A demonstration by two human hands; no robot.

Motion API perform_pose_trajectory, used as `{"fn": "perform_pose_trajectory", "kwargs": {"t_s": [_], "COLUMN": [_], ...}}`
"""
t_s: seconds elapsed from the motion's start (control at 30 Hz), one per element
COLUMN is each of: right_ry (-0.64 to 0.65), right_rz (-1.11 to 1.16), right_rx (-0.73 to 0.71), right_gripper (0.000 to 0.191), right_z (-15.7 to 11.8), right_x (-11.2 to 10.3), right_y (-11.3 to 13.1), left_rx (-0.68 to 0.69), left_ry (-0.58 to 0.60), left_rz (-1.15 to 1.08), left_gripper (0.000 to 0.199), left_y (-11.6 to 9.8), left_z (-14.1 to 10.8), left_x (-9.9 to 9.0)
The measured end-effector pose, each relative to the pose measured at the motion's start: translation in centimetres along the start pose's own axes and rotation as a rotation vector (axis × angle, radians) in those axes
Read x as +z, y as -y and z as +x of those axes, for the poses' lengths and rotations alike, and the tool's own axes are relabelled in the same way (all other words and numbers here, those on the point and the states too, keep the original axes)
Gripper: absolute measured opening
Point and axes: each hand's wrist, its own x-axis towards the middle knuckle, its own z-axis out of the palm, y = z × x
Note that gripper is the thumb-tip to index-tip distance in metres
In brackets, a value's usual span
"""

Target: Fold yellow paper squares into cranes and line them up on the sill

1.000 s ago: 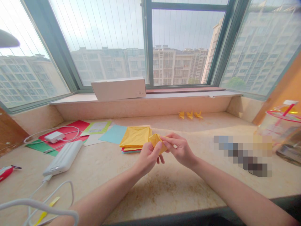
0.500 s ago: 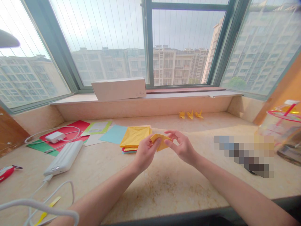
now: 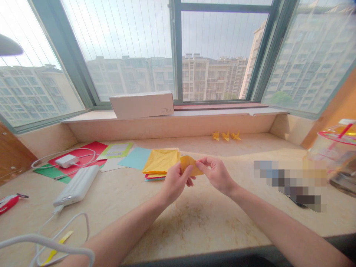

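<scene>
Between my two hands, above the stone counter (image 3: 172,230), is a small folded piece of yellow origami paper (image 3: 189,162). My left hand (image 3: 176,180) is closed on its left part, thumb across the front. At its right edge, my right hand (image 3: 215,172) pinches the paper between thumb and fingers. Just left of the paper lies a stack of origami paper (image 3: 161,162), yellow on top with red and blue sheets below. Three yellow folded paper cranes (image 3: 226,136) stand in a row at the back. Part of the held paper is hidden by my fingers.
At the left lie a white power bank (image 3: 76,185), a white charger (image 3: 66,161) with its cable, and coloured sheets (image 3: 135,157). A white box (image 3: 141,105) rests on the window sill. To the right are a pixelated item (image 3: 292,185) and a clear cup with a straw (image 3: 330,148).
My right fingers, which were spread near the paper's top edge, have closed on its right edge. The paper has turned, and more of its face shows. Left fingertips now show below it.
</scene>
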Motion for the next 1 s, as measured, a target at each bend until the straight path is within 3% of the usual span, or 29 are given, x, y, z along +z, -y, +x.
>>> {"fn": "perform_pose_trajectory", "kwargs": {"t_s": [0.2,0.43,0.63,1.0], "right_ry": [0.139,0.082,0.145,0.164], "right_rz": [0.148,0.125,0.192,0.235], "right_rx": [0.040,0.053,0.110,0.106], "right_gripper": [0.037,0.039,0.042,0.042], "right_z": [0.00,-0.10,-0.31,-0.26], "right_x": [0.00,0.31,0.41,0.45], "right_y": [-0.36,-0.59,-0.81,-0.79], "left_rx": [-0.009,-0.043,-0.019,0.018], "left_ry": [0.095,0.097,0.173,0.176], "left_rz": [0.037,0.079,0.155,0.143], "left_gripper": [0.039,0.047,0.054,0.050], "left_y": [0.13,-0.54,-0.16,0.05], "left_z": [0.01,-0.31,-0.32,-0.52], "left_x": [-0.15,-0.06,-0.18,-0.10]}}
